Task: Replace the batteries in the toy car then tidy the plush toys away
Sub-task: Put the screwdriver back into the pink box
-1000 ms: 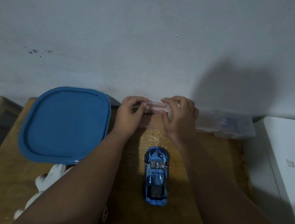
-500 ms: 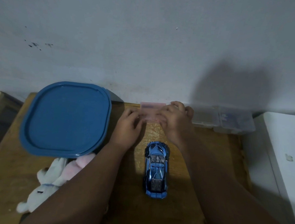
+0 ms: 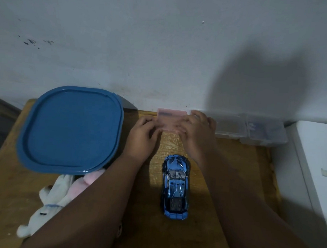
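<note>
A shiny blue toy car [image 3: 176, 187] stands on the wooden table [image 3: 232, 164], nose toward the wall. Just beyond it a small pink translucent case [image 3: 170, 117] lies near the wall. My left hand [image 3: 142, 137] grips the case's left end and my right hand [image 3: 197, 132] covers its right end; what is inside the case is not visible. A white plush toy [image 3: 46, 205] and a pink plush toy [image 3: 90, 178] lie at the left, partly under my left forearm.
A large blue lidded container [image 3: 70, 129] fills the table's back left. Two clear plastic boxes [image 3: 252, 128] stand against the wall at the right. A white cabinet [image 3: 318, 168] borders the table's right edge. A grey wall rises right behind the table.
Both hands, holding the pink case, have come down from a raised position to the tabletop. The view has shifted, and the plush toys have come into sight.
</note>
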